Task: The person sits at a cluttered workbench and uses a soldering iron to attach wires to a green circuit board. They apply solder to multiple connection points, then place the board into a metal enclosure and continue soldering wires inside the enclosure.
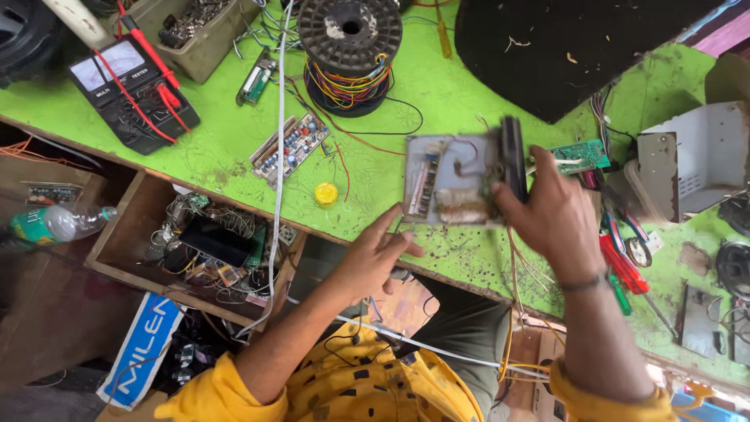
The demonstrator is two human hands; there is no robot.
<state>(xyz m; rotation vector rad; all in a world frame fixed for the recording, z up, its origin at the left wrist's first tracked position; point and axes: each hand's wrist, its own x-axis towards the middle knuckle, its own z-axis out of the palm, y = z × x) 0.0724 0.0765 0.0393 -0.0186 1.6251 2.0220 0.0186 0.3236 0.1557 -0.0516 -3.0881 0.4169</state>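
We inspect circuit board (453, 180) over bench (437, 86) front edge. Right hand (551, 215) fingers clamp its right end; left hand (375, 254) fingers spread, near lower corner, perhaps touching. Next move needs steady board.

At the upper left of the green desk (437, 94) lay a black multimeter (134, 90), its pale rectangular dial screen (108, 65) crossed by red leads. Below the desk edge, lower left, leaned a blue oblong sign (142, 350) with white lettering. At far left lay a clear plastic bottle (58, 223) wearing a green label (30, 227).
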